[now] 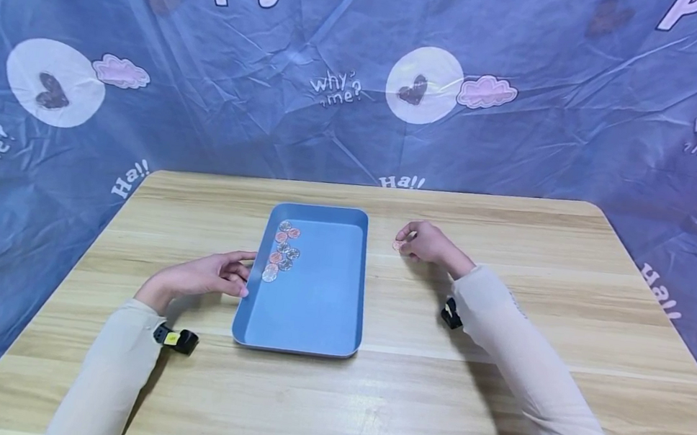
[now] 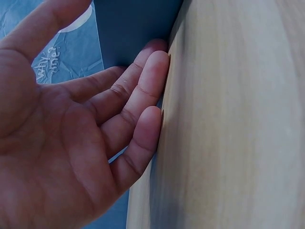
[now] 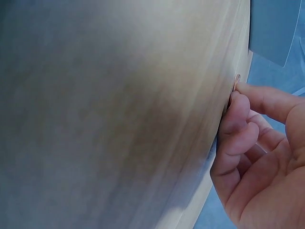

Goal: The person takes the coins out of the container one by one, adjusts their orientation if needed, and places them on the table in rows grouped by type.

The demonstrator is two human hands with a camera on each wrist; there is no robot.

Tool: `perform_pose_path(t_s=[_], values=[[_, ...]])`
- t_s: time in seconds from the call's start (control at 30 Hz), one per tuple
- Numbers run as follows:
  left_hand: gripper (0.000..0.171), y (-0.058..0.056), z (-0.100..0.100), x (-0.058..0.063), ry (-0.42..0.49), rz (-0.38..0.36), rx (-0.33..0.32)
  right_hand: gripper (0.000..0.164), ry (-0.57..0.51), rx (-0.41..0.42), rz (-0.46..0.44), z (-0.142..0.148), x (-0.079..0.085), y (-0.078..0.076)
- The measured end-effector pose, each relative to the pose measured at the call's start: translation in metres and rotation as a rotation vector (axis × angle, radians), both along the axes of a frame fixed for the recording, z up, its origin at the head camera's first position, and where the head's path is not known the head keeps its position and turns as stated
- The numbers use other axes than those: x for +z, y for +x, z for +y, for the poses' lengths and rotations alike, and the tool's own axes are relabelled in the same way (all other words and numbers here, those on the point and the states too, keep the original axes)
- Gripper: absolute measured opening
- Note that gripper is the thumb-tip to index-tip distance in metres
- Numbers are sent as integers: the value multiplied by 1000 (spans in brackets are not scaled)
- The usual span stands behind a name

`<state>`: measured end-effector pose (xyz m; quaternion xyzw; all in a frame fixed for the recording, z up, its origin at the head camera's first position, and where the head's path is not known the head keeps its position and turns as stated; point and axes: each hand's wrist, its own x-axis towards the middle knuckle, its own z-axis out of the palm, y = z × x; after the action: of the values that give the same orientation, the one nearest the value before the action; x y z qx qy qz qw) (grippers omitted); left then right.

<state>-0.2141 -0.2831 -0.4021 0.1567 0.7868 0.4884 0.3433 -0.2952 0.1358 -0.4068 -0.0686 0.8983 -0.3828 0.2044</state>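
Observation:
A blue rectangular tray (image 1: 320, 287) lies on the table, with several silver and copper-coloured coins (image 1: 282, 253) along its left side. At the tray's left wall, my left hand (image 1: 210, 277) rests with fingertips against the outside and fingers loosely bent. In the left wrist view, its fingers (image 2: 143, 81) sit low on the wooden surface beside the dark tray wall (image 2: 133, 31). To the right of the tray, my right hand (image 1: 426, 243) pinches a copper-coloured coin (image 1: 397, 245) between thumb and fingertips. The right wrist view shows that coin edge-on (image 3: 237, 82), close over the table.
The wooden table (image 1: 429, 409) carries the tray near its middle. Behind it hangs a blue printed cloth (image 1: 238, 102) that also runs down both sides. A black wrist camera (image 1: 177, 339) sits at the left cuff, another (image 1: 451, 313) at the right.

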Motion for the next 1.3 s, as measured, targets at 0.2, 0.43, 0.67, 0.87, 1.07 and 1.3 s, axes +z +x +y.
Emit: perform_pose_path(t_s=[0.2, 0.43, 0.67, 0.87, 1.07, 1.3], values=[[89, 0, 0, -1, 6, 6, -11, 26, -35, -11, -14, 1, -1, 0], [89, 0, 0, -1, -1, 0, 0, 28, -116, -59, -28, 4, -3, 0], [89, 1, -1, -1, -3, 5, -7, 32, -155, -73, -49, 8, 0, 3], [89, 1, -1, 0, -6, 8, -9, 40, -241, -96, -99, 14, 11, 8], [89, 0, -1, 1, 3, 1, -4, 45, -306, -99, -92, 18, 24, 11], [89, 1, -1, 1, 4, -3, -2, 48, -372, -111, -100, 16, 32, 15]])
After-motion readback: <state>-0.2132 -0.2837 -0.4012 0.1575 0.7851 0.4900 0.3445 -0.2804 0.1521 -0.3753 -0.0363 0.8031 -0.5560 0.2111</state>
